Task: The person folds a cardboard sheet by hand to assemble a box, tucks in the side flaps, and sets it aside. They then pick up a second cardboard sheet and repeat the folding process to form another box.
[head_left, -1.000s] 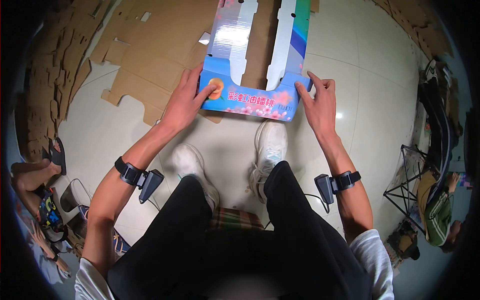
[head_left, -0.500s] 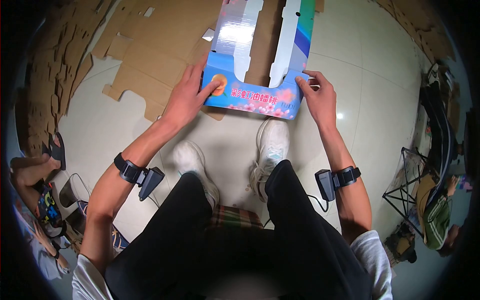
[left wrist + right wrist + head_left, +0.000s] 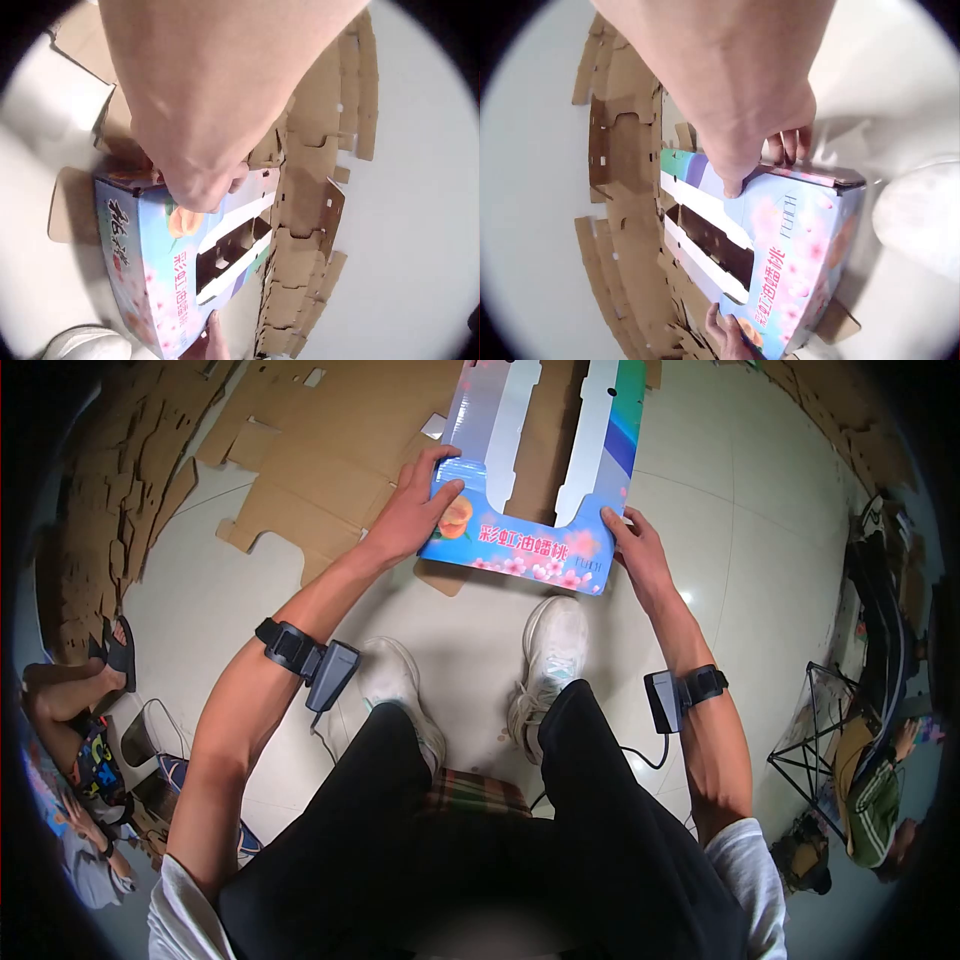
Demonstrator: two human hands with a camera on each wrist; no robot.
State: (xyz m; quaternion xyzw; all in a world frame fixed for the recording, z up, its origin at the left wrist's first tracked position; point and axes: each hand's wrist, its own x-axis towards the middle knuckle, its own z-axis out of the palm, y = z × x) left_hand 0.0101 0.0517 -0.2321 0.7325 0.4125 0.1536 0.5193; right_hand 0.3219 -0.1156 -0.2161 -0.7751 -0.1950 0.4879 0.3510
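A printed cardboard peach box [image 3: 520, 550], blue and pink with blossoms and a peach picture, lies in front of me with a long opening in its top. My left hand [image 3: 408, 515] grips its left near corner, thumb on the top panel beside the peach picture. At the right near corner, my right hand [image 3: 643, 555] holds the edge with the thumb on top and the other fingers down the side. Both wrist views show the box's tall near wall. The left wrist view has the left fingertips largely hidden behind the hand.
Flattened brown cardboard [image 3: 310, 460] spreads over the floor at the left and beyond the box. My white shoes [image 3: 553, 645] stand just on the near side. A black folding frame [image 3: 815, 725] is at the right. Other people sit at both edges.
The box has shifted slightly to the right in view. My left hand has slid forward along its left edge, and both thumbs now rest farther up the top panels.
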